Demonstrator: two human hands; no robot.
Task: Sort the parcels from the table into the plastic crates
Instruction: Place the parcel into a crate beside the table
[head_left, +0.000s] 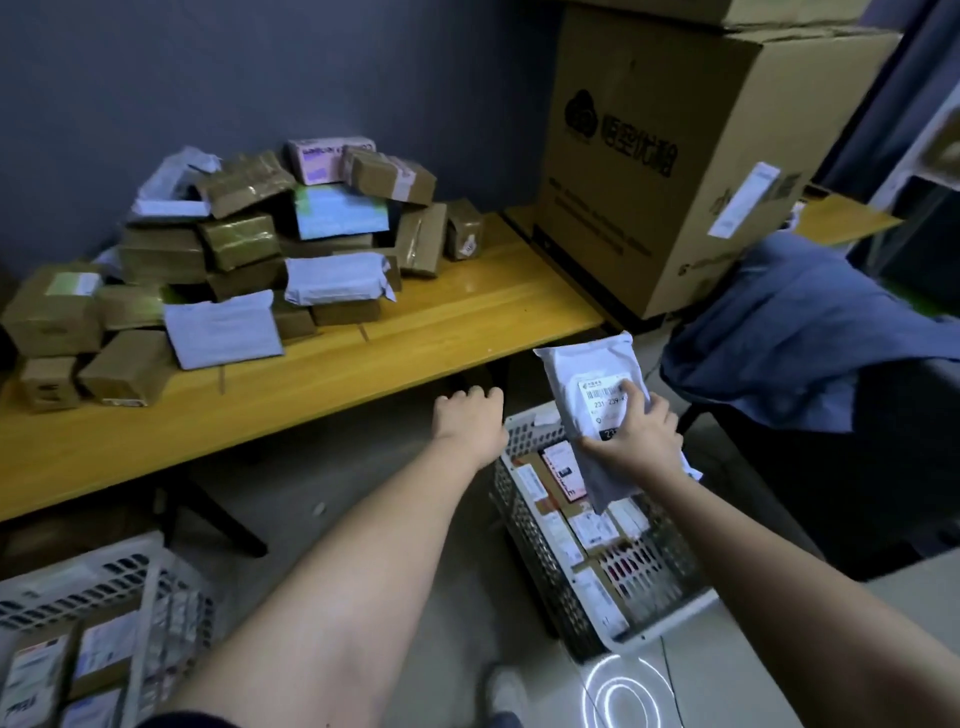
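A white mailer (597, 410) is gripped by the right hand (636, 441), thumb on its lower left edge and fingers curled over the printed label; it is held tilted above the right crate (524, 525), clear of the table (322, 384). The right crate stands on the floor just beside the table's near edge and is seen packed with labelled parcels laid flat. The left hand (470, 421) is held out over the floor beside the crate's far left corner, fingers curled under and nothing grasped. A second crate (104, 577), also holding labelled parcels, is seen at the lower left. On the yellow table a pile (234, 260) of brown boxes and pale mailers is heaped against the wall. A large carton (670, 156) stands at the table's right end, with a blue cloth (795, 332) draped just beside it
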